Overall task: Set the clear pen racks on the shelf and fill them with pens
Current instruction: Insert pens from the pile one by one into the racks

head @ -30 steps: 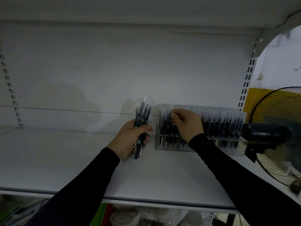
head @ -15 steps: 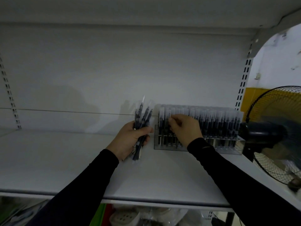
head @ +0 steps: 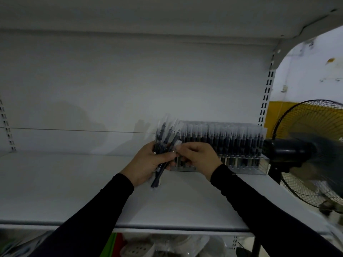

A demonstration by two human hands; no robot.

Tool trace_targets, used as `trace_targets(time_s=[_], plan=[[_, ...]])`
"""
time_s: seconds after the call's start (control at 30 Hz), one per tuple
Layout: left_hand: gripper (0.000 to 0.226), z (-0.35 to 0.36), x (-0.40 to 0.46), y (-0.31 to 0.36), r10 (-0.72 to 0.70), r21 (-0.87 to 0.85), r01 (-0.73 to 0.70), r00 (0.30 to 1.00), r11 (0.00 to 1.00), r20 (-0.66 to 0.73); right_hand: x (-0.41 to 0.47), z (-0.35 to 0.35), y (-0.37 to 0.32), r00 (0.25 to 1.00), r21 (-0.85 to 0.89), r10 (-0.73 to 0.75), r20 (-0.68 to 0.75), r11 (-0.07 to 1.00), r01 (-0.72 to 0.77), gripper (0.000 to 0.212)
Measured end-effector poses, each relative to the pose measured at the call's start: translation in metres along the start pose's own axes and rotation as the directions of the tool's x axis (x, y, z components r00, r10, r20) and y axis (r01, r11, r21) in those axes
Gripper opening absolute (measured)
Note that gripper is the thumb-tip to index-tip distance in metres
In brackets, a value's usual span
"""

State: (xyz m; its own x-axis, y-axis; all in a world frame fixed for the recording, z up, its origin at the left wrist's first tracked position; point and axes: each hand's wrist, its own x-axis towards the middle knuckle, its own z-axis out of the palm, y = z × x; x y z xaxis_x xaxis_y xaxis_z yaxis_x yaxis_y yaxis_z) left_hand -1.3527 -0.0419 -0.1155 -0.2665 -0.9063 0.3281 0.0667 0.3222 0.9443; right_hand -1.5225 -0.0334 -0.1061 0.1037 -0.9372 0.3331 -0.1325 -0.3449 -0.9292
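Note:
A clear pen rack (head: 259, 165) stands at the back right of the white shelf (head: 74, 182), packed with several dark pens with clear caps (head: 232, 138). My left hand (head: 146, 162) is shut on a bundle of the same pens (head: 165, 138), held upright just left of the rack. My right hand (head: 198, 154) pinches the clear cap of one pen in that bundle, in front of the rack's left end.
A black standing fan (head: 297, 151) with a wire cage stands close to the shelf's right end. Slotted uprights (head: 266, 97) frame the shelf bay. Another shelf board hangs overhead. Packaged goods (head: 157, 245) lie on the level below.
My right hand has left the rack's left end and moved left to the bundle, where it now pinches one pen. The left hand has stayed put with the bundle.

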Motion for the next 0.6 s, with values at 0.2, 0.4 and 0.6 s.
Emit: trace_targets(time_s=[0.2,0.4,0.6], plan=[[0.011,-0.002,0.002,-0.003,-0.015,-0.108,0.016,1.0,0.994,0.007,0.009,-0.019,-0.013,0.967,0.311,0.048,-0.249,0.95,0.032,0.015],[0.004,-0.007,0.008,-0.011,-0.016,-0.049,0.011,0.995,0.999,-0.103,0.022,-0.05,-0.018,0.901,0.307,-0.054,-0.431,0.93,0.202,0.012],[0.004,-0.007,0.011,-0.013,0.017,-0.052,-0.023,0.993,0.998,-0.113,0.039,-0.049,-0.011,0.861,-0.136,-0.273,-0.43,0.962,0.237,0.012]])
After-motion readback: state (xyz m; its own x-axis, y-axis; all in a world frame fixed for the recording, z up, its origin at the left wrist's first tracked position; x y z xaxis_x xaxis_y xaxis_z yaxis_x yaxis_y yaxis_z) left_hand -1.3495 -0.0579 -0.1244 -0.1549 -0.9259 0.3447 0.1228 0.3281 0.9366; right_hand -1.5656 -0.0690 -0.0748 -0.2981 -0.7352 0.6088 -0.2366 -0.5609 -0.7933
